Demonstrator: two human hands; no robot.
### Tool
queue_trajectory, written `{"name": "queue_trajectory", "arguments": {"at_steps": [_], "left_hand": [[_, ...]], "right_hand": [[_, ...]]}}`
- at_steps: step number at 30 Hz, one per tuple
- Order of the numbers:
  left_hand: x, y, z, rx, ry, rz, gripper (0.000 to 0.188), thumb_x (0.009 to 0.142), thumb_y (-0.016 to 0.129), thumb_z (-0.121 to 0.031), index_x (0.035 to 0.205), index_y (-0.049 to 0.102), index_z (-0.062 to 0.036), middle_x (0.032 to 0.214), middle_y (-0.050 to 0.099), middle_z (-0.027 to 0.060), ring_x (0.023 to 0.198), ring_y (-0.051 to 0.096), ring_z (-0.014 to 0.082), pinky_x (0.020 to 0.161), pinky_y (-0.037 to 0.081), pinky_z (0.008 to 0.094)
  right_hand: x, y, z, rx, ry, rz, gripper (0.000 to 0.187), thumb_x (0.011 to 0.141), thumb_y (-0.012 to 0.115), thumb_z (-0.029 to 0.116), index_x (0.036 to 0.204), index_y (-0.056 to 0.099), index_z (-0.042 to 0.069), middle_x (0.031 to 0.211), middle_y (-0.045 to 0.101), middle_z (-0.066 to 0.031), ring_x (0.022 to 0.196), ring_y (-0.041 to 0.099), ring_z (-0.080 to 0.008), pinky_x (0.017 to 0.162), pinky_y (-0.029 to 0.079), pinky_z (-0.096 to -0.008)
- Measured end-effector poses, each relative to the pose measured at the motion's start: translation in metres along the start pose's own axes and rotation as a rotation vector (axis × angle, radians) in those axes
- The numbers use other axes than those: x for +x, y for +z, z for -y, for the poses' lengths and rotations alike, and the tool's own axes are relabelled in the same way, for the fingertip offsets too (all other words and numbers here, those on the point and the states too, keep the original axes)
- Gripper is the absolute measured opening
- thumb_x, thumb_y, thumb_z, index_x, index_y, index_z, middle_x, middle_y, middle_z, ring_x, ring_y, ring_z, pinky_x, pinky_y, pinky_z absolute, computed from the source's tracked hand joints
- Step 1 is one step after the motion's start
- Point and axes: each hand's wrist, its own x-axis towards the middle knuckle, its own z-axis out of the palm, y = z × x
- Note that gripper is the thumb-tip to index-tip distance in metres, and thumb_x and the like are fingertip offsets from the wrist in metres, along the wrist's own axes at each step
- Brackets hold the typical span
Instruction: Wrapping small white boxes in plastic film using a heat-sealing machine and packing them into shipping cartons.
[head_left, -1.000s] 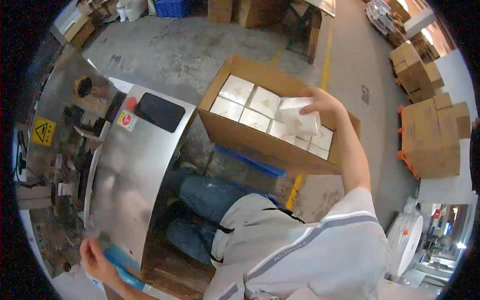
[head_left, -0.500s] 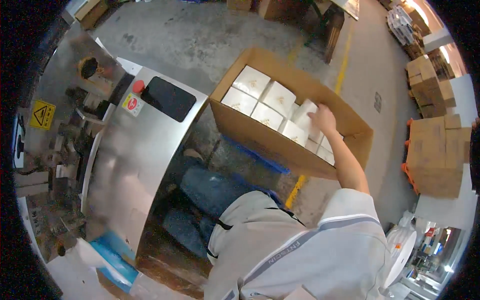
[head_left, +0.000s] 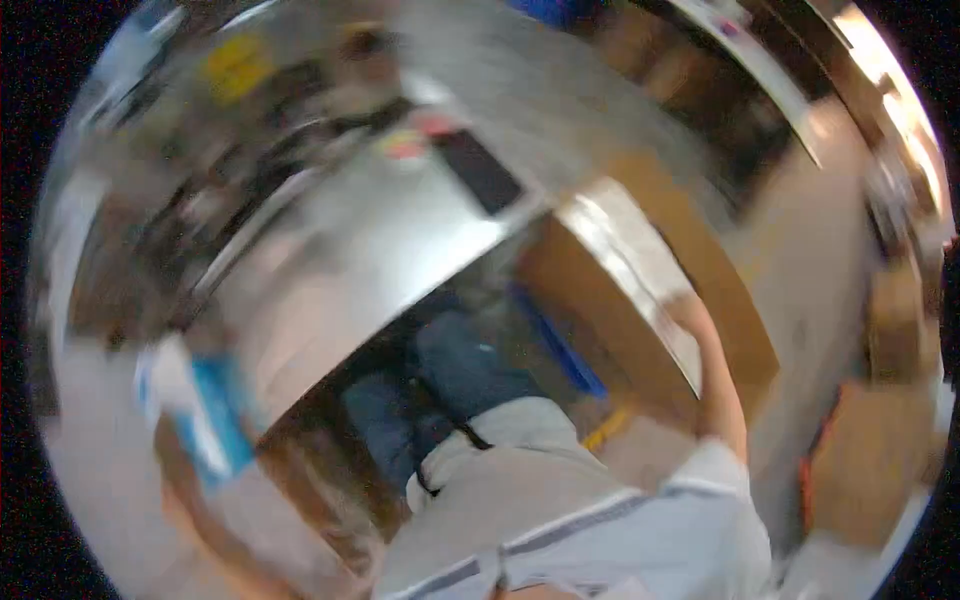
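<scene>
My right hand [head_left: 684, 312] reaches into the open cardboard box [head_left: 590, 285], at the white cartons [head_left: 635, 240] packed in it. Motion smears its fingers, so I cannot tell whether it grips a carton. At the lower left, my left hand [head_left: 172, 452] is beside a blue and white plastic package [head_left: 215, 420] at the end of the metal machine table. Its fingers are blurred too, and whether they hold the package does not show.
On the metal machine top [head_left: 370, 240] lies a black phone-like slab [head_left: 480, 172], next to a red button [head_left: 434, 126]. A blue pallet [head_left: 560, 345] shows under the box. Stacked cardboard boxes [head_left: 870, 470] stand at the right, and a table [head_left: 760, 80] at the far side.
The whole view has swung, moving the machine and box rightward in the picture, and is now blurred. My left arm has come into view at the lower left. My right hand remains at the cartons.
</scene>
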Motion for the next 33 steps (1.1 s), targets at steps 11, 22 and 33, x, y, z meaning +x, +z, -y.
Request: {"name": "queue_trajectory", "arguments": {"at_steps": [11,22,33], "left_hand": [[-0.030,-0.034,0.011,-0.796,-0.875,-0.435,0.031,0.082,0.076,-0.026,0.087,0.068,0.0041,0.080,0.069,0.0092,0.074,0.064,0.0140,0.068,0.051,0.0294],[-0.014,-0.025,0.020,-0.361,-0.750,-0.532,0.025,0.091,0.063,-0.025,0.101,0.071,-0.0039,0.089,0.071,0.0158,0.082,0.068,0.0284,0.075,0.052,0.0360],[0.016,-0.169,-0.226,-0.975,-0.256,-0.312,0.018,0.091,0.062,-0.013,0.102,0.070,-0.0027,0.093,0.071,0.0178,0.079,0.070,0.0295,0.070,0.055,0.0370]], "right_hand": [[0.117,-0.235,0.235,1.054,0.182,-0.115,0.033,0.089,0.068,0.012,0.115,0.063,-0.007,0.096,0.071,-0.0139,0.088,0.067,-0.0162,0.079,0.053,-0.0292],[0.176,-0.324,0.340,0.946,-0.207,-0.120,0.040,0.089,0.069,0.015,0.124,0.060,-0.002,0.108,0.070,-0.0151,0.096,0.067,-0.0203,0.083,0.054,-0.0321],[0.169,-0.424,0.524,0.881,-0.832,-0.488,0.076,0.072,0.084,0.018,0.137,0.046,0.005,0.144,0.042,-0.0241,0.133,0.040,-0.0433,0.109,0.037,-0.0457]]}}
